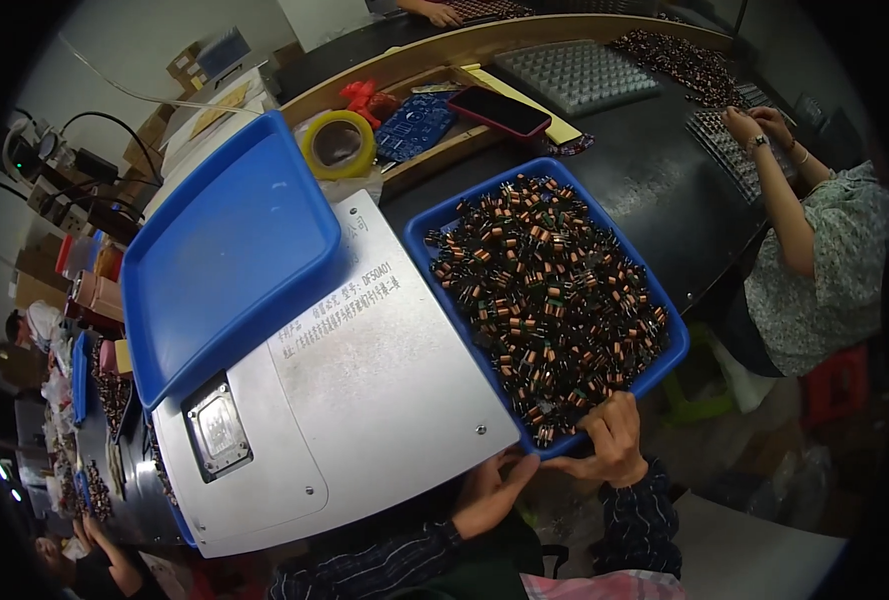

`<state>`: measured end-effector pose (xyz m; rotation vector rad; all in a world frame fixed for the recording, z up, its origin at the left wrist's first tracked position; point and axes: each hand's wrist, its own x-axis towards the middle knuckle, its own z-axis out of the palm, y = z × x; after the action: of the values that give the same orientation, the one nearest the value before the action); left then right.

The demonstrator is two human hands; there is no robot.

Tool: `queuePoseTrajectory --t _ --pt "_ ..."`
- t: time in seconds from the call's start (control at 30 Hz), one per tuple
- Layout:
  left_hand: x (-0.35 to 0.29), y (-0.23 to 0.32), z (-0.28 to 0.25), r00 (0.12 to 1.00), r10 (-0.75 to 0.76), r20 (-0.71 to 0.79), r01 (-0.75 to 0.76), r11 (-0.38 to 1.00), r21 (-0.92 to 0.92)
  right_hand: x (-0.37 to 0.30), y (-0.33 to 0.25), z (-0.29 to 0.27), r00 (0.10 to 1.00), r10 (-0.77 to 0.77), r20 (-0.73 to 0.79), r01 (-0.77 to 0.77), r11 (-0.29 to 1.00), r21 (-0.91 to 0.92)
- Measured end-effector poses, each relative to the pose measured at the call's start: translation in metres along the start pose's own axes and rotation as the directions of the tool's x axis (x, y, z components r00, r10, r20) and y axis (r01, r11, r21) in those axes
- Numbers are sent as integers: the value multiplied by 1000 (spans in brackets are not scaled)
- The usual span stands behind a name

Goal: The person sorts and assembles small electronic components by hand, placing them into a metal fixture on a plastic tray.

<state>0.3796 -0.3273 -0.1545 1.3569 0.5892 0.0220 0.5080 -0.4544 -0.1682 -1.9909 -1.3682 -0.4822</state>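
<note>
A deep blue tray heaped with small copper-wound coils with black ends lies in front of me. My right hand is closed on the tray's near rim, its fingers over the edge beside the coils and the thumb below. At the same tray's near left corner is my left hand, thumb along the corner, its other fingers partly hidden by a silver metal machine cover. The cover stands directly left of the tray. On top of it rests a second, shallow blue tray with nothing in it.
Behind the trays, a wooden-edged shelf bears yellow tape, blue circuit boards and a phone. A gridded tray and a coil pile are farther back. At right, a co-worker's hands are over another grid.
</note>
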Motion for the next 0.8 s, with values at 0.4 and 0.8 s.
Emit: queuePoseTrajectory --t 0.4,0.8 --pt "6 18 6 977 193 91 -206 964 169 -2 -4 -5 996 50 -69 -53 998 -34" --pt "77 8 90 900 420 118 -429 803 414 -28 63 -47 973 161 -166 -192 962 -193"
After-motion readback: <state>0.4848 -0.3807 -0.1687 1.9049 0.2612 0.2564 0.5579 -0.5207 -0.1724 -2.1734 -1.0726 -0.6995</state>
